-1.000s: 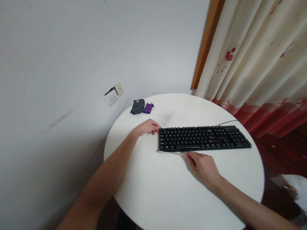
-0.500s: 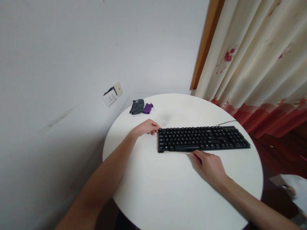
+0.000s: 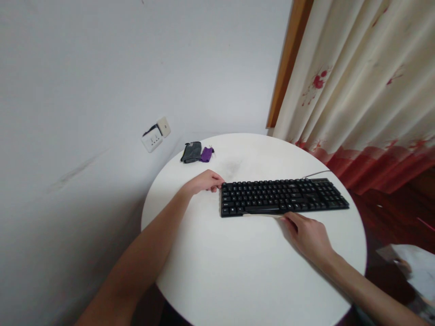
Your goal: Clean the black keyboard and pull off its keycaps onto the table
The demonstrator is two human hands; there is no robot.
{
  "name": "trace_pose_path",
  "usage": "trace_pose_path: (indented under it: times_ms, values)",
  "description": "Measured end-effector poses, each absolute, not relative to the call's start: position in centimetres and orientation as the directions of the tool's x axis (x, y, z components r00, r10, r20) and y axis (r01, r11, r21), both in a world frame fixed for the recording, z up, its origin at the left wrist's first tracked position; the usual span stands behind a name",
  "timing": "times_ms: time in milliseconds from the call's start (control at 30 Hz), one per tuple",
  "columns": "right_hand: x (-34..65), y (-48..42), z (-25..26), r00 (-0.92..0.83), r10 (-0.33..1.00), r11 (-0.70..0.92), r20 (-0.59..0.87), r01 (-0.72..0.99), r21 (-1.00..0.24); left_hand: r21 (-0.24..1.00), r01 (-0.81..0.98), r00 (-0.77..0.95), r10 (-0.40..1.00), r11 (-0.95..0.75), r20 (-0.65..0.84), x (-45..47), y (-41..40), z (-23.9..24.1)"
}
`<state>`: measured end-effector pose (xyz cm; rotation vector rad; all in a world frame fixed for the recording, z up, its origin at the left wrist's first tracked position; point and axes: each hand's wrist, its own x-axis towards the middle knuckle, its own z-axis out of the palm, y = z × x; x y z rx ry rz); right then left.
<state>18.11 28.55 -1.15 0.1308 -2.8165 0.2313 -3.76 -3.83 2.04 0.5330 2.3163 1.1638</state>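
A black keyboard (image 3: pixel 265 197) lies flat on a round white table (image 3: pixel 238 271). My left hand (image 3: pixel 208 181) is closed at the keyboard's far left corner, thumb and fingers pinched against it. By the keyboard's near edge, my right hand (image 3: pixel 307 233) grips one end of a thin, pale stick (image 3: pixel 261 215). The stick points left from my fingers along that edge, its tip by the lower left keys. Whether the tip touches the keyboard I cannot tell, and its gripped end is hidden in my hand.
A folded grey cloth pouch (image 3: pixel 192 152) and a small purple cloth (image 3: pixel 206 154) lie at the table's far left. The keyboard's cable (image 3: pixel 317 174) runs off at the back right. A wall socket (image 3: pixel 152 139) is on the left, a curtain (image 3: pixel 356 90) on the right.
My right hand and the pale stick have slid right along the keyboard's near edge. My left hand stays at the corner. The whole view has shifted slightly.
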Motion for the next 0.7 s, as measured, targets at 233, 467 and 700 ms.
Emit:
trace_pose_path:
  times_ms: [233, 467, 700]
  values:
    - [17.9, 28.2, -1.3, -0.939, -0.085, 0.976, 0.334, -0.145, -0.161, 0.817, 0.117, -0.803, 0.538, 0.564, -0.256, -3.8, -3.9, 2.2]
    - [17.4, 26.2, -0.5, -0.946, -0.161, 0.967, 0.281, -0.208, -0.146, 0.815, 0.113, -0.808, 0.530, 0.568, -0.257, -3.4, -3.6, 2.5]
    - [16.9, 24.3, 0.2, -0.940, -0.222, 0.955, 0.257, -0.263, -0.137, 0.821, 0.090, -0.813, 0.518, 0.564, -0.267, -3.5, -3.5, 2.5]
